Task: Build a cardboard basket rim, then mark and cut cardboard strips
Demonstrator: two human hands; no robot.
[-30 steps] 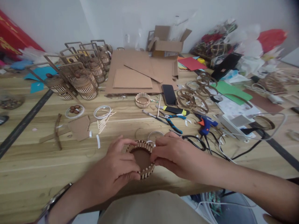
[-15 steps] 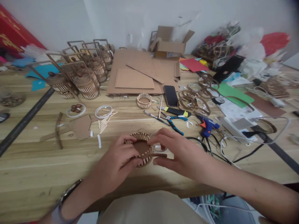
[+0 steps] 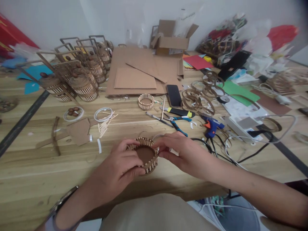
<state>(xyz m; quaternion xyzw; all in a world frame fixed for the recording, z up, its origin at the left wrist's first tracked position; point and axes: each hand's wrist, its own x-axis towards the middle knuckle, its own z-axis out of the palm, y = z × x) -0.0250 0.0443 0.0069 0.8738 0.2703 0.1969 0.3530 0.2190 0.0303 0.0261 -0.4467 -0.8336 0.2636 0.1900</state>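
Note:
My left hand [image 3: 120, 166] grips a small round basket [image 3: 145, 155] made of a brown cardboard base ringed with short wooden sticks, held just above the near part of the wooden table [image 3: 36, 166]. My right hand [image 3: 181, 152] pinches the basket's right rim with thumb and fingers. A wristwatch sits on my left wrist [image 3: 60, 205]. A white tape ring lies partly hidden behind the basket.
Another stick ring [image 3: 146, 101], a phone [image 3: 173, 95], blue pliers [image 3: 179, 123], a utility knife [image 3: 179, 112], a glue gun [image 3: 211, 125] with black cables, cardboard rings [image 3: 201, 99], cardboard sheets [image 3: 141, 72], finished baskets with handles [image 3: 77, 77], loose sticks [image 3: 104, 123] and an open box [image 3: 172, 38] crowd the table.
The brown strip my right hand held beside the basket half a second ago is out of sight; that hand now pinches the rim. Both hands and the basket sit slightly farther from me.

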